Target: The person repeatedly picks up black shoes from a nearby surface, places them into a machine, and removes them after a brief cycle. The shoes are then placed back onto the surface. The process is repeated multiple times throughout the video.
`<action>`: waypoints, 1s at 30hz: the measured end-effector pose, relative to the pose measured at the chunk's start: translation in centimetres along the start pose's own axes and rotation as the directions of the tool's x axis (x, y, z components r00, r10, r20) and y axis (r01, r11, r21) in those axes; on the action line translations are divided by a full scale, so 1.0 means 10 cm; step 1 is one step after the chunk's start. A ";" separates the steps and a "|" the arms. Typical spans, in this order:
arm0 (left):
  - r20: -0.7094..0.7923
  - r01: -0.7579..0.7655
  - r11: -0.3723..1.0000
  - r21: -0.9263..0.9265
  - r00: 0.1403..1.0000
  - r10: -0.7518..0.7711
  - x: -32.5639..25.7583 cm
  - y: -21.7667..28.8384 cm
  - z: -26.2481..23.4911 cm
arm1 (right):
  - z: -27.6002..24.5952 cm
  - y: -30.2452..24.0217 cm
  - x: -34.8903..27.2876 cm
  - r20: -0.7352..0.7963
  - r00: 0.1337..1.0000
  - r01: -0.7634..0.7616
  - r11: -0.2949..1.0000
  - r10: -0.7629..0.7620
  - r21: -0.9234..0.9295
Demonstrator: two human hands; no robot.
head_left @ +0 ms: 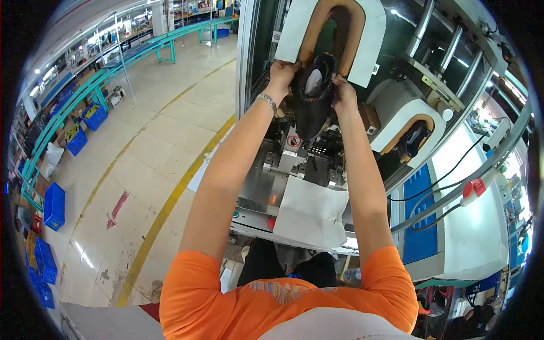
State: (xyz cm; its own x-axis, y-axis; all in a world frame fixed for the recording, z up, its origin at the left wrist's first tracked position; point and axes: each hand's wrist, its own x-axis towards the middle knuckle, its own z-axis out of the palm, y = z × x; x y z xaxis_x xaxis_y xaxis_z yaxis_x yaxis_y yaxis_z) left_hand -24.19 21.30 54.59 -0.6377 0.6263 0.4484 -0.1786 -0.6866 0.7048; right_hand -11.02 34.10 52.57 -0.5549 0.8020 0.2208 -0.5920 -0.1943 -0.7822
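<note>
Now in both hands: a black, tapered shoe upper, toe aimed down toward the person, a pale patch showing inside its open collar.
Left grip: the bare left hand, a silver-coloured metal wristband on its wrist, pinches the upper's left side near the collar.
Right grip: the bare right hand grasps the opposite side — its fingertips partly hidden.
Machine mouth: a brown, U-shaped pad in a white, rounded housing, just beyond the collar.
Below the toe: a metal fixture with a round, red-ringed sticker; nearer the person, a creased white sheet.
Station to the right: a tan, U-shaped liner — a dark, shoe-shaped piece sits within its curve.
</note>
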 end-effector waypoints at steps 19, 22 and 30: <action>0.741 -0.674 -0.310 0.671 0.625 0.245 -1.38 1.00 0.15 | -0.19 1.36 -1.58 0.214 0.928 -0.373 0.757 0.306 0.537; 0.699 -0.635 -0.335 0.696 0.706 0.116 -1.44 1.06 0.11 | -0.01 1.45 -1.65 0.173 0.925 -0.376 0.750 0.338 0.545; 0.572 -0.537 -0.211 0.817 0.803 0.167 -1.76 0.49 -0.04 | -0.54 1.62 -0.86 0.062 0.923 -0.384 0.893 0.380 0.237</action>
State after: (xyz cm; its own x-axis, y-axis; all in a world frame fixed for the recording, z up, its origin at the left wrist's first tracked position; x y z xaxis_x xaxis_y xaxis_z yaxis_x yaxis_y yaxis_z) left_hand -14.14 6.80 49.94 -0.1136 0.5993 0.7924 0.9922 0.1097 0.0592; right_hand -12.69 27.13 34.89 -0.7733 0.6314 -0.0576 -0.4539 -0.6147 -0.6451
